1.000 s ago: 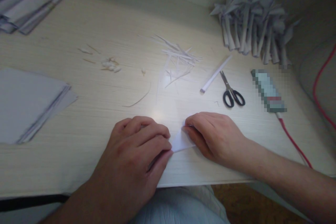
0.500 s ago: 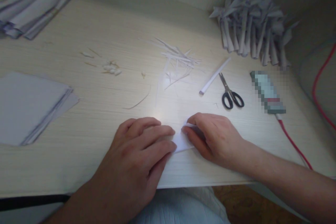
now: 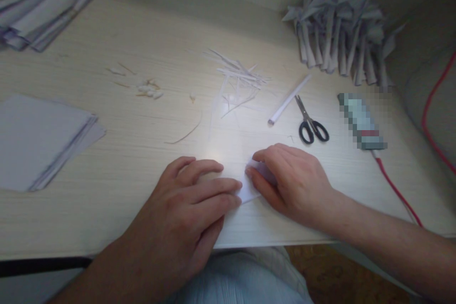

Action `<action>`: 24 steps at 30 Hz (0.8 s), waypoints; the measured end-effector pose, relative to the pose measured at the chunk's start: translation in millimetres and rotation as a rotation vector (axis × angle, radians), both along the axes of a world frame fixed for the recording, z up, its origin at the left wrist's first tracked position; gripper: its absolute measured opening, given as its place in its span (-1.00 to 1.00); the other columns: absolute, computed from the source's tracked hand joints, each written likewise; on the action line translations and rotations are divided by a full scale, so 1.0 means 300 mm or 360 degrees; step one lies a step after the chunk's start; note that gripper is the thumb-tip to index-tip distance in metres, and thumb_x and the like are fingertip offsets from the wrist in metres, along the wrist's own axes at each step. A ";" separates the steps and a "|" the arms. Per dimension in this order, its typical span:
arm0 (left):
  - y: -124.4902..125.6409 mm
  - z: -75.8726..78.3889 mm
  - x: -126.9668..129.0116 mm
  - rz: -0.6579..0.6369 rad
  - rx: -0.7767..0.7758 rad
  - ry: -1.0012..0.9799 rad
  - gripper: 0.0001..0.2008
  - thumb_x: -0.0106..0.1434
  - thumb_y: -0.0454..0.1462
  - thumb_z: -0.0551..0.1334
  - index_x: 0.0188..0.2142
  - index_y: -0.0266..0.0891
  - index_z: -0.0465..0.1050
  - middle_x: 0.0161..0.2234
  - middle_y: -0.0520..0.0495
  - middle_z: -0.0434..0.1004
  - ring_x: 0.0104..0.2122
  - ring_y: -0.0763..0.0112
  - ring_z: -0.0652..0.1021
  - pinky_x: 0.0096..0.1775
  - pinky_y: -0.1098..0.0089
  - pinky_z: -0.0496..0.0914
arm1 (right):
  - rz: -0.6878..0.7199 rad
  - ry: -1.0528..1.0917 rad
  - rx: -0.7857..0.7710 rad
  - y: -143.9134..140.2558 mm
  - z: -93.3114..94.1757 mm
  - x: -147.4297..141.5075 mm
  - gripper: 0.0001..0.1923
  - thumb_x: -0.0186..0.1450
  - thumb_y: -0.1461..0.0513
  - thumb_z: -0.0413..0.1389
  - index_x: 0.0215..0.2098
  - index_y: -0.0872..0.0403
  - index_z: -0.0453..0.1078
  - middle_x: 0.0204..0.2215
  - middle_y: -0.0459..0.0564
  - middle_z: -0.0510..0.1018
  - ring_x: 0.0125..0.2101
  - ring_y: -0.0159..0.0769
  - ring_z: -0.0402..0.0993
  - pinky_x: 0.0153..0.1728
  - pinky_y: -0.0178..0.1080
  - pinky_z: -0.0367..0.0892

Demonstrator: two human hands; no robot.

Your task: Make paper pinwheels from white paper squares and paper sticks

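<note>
Grip of my right hand [image 3: 292, 178] is narrow, thumb and forefinger curled about a raised part of the folded paper [image 3: 250, 192]; how hard they press, I cannot tell. With my left hand [image 3: 194, 204] I hold the fingers spread and nearly flat, two fingertips at the left end of the same paper; its thumb is mostly hidden.

Location: the paper lies on the table [image 3: 117, 147], close to the near edge and about midway along it, with much of it covered by my hands. Its lower side shows as a straight line, slanting slightly to that edge.

Handling, as I judge it: very light, thin and flexible, stiffer where layers double. It should crease readily and spring up if released. I rate it fragile as to tearing and stray creases, and apt to slide on the smooth tabletop.

Recommended hold: fingertips flat on the left end as anchor, a light pinch on the raised layer, no squeezing at the middle.

Nearby, toward the right edge, I note a paper tube [image 3: 289, 99] and scissors [image 3: 309, 126], both clear of my hands.
</note>
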State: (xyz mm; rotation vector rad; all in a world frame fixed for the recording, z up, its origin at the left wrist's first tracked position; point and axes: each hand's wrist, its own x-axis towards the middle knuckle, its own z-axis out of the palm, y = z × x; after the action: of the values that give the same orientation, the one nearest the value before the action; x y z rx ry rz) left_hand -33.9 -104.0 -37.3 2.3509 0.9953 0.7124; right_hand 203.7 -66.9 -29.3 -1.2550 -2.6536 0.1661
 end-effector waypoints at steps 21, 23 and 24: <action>-0.014 -0.005 -0.002 -0.0126 0.0022 0.0247 -0.69 0.33 -0.40 0.18 -0.03 -0.02 0.52 0.20 0.16 0.50 0.25 0.14 0.34 0.28 -0.03 0.04 | -0.0246 0.0112 0.0052 -0.030 -0.037 -0.023 -0.78 0.43 0.21 -0.02 -0.26 0.15 0.40 -0.40 0.11 0.52 -0.34 -0.12 0.39 -0.27 -0.11 0.30; -0.013 -0.006 -0.001 -0.0122 0.0015 0.0243 -0.69 0.34 -0.40 0.17 -0.04 -0.01 0.52 0.19 0.17 0.50 0.23 0.16 0.35 0.27 -0.02 0.05 | -0.0263 0.0125 0.0052 -0.030 -0.041 -0.024 -0.80 0.42 0.21 -0.01 -0.27 0.14 0.39 -0.41 0.11 0.52 -0.34 -0.12 0.40 -0.27 -0.11 0.30; -0.012 -0.008 0.000 -0.0116 0.0023 0.0235 -0.69 0.34 -0.40 0.16 -0.04 -0.01 0.52 0.19 0.17 0.51 0.23 0.16 0.36 0.26 -0.01 0.06 | -0.0273 0.0136 0.0046 -0.031 -0.043 -0.024 -0.80 0.41 0.21 -0.01 -0.26 0.14 0.39 -0.41 0.11 0.52 -0.34 -0.12 0.40 -0.27 -0.10 0.30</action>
State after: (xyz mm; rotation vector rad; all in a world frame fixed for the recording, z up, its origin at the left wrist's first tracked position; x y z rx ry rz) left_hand -33.9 -107.5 -39.7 2.4680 0.9624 0.5265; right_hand 196.5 -76.3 -42.3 -1.4246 -2.4542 0.1507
